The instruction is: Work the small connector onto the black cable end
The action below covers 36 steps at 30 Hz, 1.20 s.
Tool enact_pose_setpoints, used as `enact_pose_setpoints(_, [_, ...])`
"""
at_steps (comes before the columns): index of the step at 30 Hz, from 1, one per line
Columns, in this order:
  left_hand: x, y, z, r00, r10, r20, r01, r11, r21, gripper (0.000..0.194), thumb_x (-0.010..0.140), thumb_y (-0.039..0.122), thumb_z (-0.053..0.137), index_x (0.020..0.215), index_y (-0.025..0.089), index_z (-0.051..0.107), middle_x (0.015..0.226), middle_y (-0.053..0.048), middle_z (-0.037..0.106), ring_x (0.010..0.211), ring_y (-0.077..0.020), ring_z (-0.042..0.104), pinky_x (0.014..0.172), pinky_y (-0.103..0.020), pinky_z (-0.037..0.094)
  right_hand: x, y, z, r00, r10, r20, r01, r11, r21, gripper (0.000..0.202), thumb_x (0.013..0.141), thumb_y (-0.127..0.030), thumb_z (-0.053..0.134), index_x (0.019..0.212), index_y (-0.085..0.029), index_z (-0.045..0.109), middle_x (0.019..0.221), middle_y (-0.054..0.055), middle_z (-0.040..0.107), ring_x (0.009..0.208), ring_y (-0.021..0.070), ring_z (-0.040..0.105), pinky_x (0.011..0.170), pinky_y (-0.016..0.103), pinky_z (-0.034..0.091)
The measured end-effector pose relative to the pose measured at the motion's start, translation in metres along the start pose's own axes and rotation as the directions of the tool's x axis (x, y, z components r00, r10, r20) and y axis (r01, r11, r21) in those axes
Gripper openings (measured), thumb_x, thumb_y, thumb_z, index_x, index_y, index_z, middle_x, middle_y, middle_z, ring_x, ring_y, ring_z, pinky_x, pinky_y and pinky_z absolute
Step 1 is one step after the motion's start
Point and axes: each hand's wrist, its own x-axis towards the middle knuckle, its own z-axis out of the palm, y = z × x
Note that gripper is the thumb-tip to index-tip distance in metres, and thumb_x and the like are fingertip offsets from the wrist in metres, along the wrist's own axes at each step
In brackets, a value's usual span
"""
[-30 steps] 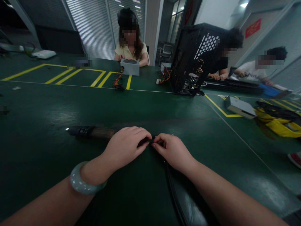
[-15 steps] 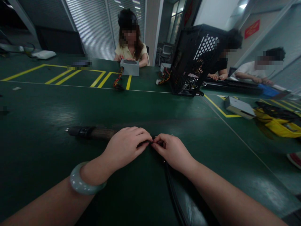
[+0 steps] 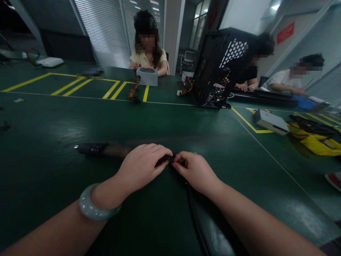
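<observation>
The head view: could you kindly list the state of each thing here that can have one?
Electric screwdriver: lying flat, partly covered.
Left hand: closed over the screwdriver's rear.
Right hand: pinching a small dark part.
Black cable: bent, not coiled.
Computer case: standing upright.
Leftmost power supply: wires trailing.

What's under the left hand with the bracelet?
A dark, rod-shaped tool. Its metal tip and brownish section show; the left hand hides part of the rest.
</observation>
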Motion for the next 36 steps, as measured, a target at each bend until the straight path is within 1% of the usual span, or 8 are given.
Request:
enact_pose_setpoints(8, [0.0010,0.0019,-0.0018,1.000,0.012,0.013,-0.012,1.000,-0.014,0.019,0.088,0.026,0.058,0.107,0.029,0.062,0.108,0.001,0.067,0.096,-0.0209,0.061,0.080,-0.035,0.044,0.0003,-0.0014,-0.0017,1.000,0.012,0.006,-0.012,1.000,-0.015,0.008,0.087,-0.027,0.061,0.089,-0.022,0.068,0.085,0.000,0.070,0.077,0.0150,0.064,0.067,0.026,0.043])
enact_pose_setpoints(16, [0.0012,0.0017,-0.0013,1.000,0.022,-0.010,-0.022,1.000,-0.009,0.020,0.088,0.027,0.056,0.107,0.028,0.063,0.106,0.000,0.068,0.095,-0.0216,0.062,0.079,-0.035,0.046,-0.0003,0.0000,-0.0002,1.000,0.006,-0.004,-0.006,1.000,-0.011,0.008,0.087,-0.028,0.061,0.089,-0.023,0.067,0.084,0.000,0.070,0.076,0.0147,0.063,0.068,0.026,0.043])
enact_pose_setpoints(21, [0.0003,0.0012,0.0002,0.999,-0.020,-0.028,0.020,1.000,0.003,0.020,0.087,0.030,0.057,0.106,0.026,0.062,0.102,-0.002,0.068,0.092,-0.0226,0.063,0.078,-0.036,0.047,0.0004,-0.0002,-0.0008,1.000,0.019,0.007,-0.019,1.000,-0.001,0.007,0.087,-0.026,0.062,0.089,-0.022,0.067,0.084,0.000,0.071,0.076,0.0146,0.064,0.069,0.027,0.043])
enact_pose_setpoints(24, [-0.0004,0.0008,-0.0002,0.999,-0.031,-0.014,0.031,0.999,0.007,0.017,0.087,0.029,0.058,0.103,0.025,0.061,0.100,-0.001,0.068,0.091,-0.0226,0.062,0.078,-0.037,0.046,0.0003,-0.0008,-0.0015,1.000,0.011,0.005,-0.011,1.000,-0.003,0.008,0.087,-0.027,0.062,0.089,-0.022,0.067,0.083,0.000,0.070,0.075,0.0145,0.063,0.069,0.027,0.043])
enact_pose_setpoints(29, [0.0002,-0.0003,-0.0007,1.000,-0.001,0.012,0.001,1.000,-0.009,0.013,0.087,0.027,0.057,0.098,0.026,0.063,0.099,-0.001,0.068,0.091,-0.0216,0.062,0.078,-0.035,0.045,-0.0003,-0.0010,-0.0010,1.000,-0.001,0.002,0.001,1.000,0.006,0.008,0.088,-0.027,0.061,0.090,-0.023,0.067,0.084,0.000,0.071,0.076,0.0145,0.064,0.069,0.027,0.044])
enact_pose_setpoints(36, [-0.0002,-0.0007,0.0004,1.000,0.027,0.005,-0.027,1.000,-0.007,0.014,0.088,0.027,0.057,0.101,0.027,0.064,0.104,0.000,0.068,0.095,-0.0209,0.062,0.081,-0.035,0.046,0.0002,-0.0025,-0.0019,1.000,0.017,0.011,-0.017,1.000,0.001,0.009,0.087,-0.027,0.061,0.092,-0.023,0.068,0.086,0.000,0.071,0.078,0.0154,0.064,0.070,0.027,0.045])
